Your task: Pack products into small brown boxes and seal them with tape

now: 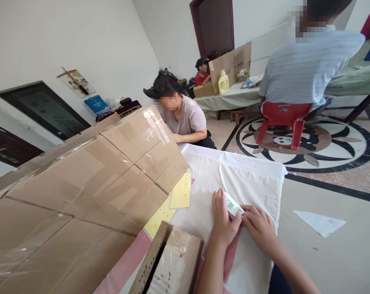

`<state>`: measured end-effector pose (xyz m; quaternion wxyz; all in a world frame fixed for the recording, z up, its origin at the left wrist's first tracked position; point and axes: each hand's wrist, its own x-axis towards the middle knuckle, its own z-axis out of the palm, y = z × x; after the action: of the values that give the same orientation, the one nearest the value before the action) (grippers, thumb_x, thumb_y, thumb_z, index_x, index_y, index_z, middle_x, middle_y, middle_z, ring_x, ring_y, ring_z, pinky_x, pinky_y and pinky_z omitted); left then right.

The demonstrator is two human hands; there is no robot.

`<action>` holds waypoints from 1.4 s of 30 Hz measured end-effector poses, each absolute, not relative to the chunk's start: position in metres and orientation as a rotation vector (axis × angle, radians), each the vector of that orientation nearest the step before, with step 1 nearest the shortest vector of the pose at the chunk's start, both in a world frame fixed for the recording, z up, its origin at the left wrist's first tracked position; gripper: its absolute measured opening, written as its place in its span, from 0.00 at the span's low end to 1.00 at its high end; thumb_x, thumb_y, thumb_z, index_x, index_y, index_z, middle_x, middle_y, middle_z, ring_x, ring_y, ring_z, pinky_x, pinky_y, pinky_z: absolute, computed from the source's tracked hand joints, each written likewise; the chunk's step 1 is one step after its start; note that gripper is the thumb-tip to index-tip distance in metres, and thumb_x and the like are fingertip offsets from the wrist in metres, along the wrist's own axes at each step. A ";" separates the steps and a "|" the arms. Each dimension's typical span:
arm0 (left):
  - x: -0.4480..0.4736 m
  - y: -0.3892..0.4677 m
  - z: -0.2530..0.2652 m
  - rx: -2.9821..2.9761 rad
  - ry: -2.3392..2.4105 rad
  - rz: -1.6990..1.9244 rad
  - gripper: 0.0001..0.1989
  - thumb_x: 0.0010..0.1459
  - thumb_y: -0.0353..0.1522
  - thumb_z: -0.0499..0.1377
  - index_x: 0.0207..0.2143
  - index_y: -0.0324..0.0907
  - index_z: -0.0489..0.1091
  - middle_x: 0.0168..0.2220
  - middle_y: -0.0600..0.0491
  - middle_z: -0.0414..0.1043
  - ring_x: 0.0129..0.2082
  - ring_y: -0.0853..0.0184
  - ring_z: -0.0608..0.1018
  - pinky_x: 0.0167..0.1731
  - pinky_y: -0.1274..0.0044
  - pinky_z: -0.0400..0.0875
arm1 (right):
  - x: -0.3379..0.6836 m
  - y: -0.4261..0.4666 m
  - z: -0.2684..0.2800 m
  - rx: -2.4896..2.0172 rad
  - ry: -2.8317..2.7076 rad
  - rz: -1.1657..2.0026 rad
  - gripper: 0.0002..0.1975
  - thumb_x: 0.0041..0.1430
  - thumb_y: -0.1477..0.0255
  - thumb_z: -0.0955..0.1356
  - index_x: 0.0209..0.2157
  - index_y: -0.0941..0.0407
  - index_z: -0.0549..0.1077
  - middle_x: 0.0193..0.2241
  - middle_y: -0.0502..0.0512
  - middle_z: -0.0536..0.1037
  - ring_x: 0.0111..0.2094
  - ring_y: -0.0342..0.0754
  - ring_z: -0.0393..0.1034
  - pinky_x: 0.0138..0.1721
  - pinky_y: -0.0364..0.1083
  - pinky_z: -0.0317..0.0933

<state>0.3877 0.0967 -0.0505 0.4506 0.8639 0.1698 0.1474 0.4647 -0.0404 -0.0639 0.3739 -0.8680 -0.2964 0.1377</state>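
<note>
A small white handheld device with a grey screen-like panel (232,204) is held over the cloth-covered table. My left hand (222,216) wraps around its left side, with the thumb along the near end. The fingers of my right hand (260,224) are bent and pinch that same near end, close to the left thumb. Whatever else may sit between those fingertips is hidden. Below both hands lies the cream tablecloth (234,173). To the left of my left forearm stands a narrow cardboard box (185,249) with an open gap along its side.
Taped cardboard boxes (111,175) form a wall along the left. Behind it a person in a pale top (189,116) leans over the table. Another person sits on a red chair (284,116) at the right. A white paper piece (319,222) lies on the floor.
</note>
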 end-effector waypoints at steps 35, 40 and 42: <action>0.394 0.099 -0.063 2.247 0.312 0.579 0.38 0.65 0.40 0.59 0.72 0.56 0.46 0.72 0.48 0.44 0.74 0.53 0.48 0.71 0.55 0.48 | 0.469 -0.046 -0.068 -2.118 -0.955 0.209 0.19 0.71 0.69 0.57 0.39 0.50 0.78 0.55 0.56 0.77 0.58 0.57 0.69 0.55 0.59 0.61; 0.394 0.100 -0.065 2.227 0.290 0.593 0.35 0.63 0.39 0.59 0.70 0.54 0.52 0.72 0.47 0.46 0.74 0.49 0.48 0.71 0.52 0.47 | 0.475 -0.043 -0.095 -1.987 -1.018 -0.027 0.18 0.71 0.65 0.58 0.37 0.50 0.78 0.50 0.55 0.80 0.52 0.57 0.73 0.54 0.59 0.62; 0.393 0.097 -0.063 2.269 0.310 0.638 0.30 0.60 0.37 0.61 0.65 0.52 0.60 0.71 0.47 0.48 0.73 0.47 0.46 0.70 0.50 0.46 | 0.480 -0.042 -0.105 -1.964 -1.073 -0.132 0.16 0.71 0.66 0.59 0.36 0.50 0.77 0.47 0.55 0.80 0.49 0.56 0.74 0.53 0.59 0.62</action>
<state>0.3932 0.0966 -0.0630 0.3731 0.8856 0.1211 0.2489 0.4795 -0.0417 -0.1049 0.4349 -0.7889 -0.4310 -0.0532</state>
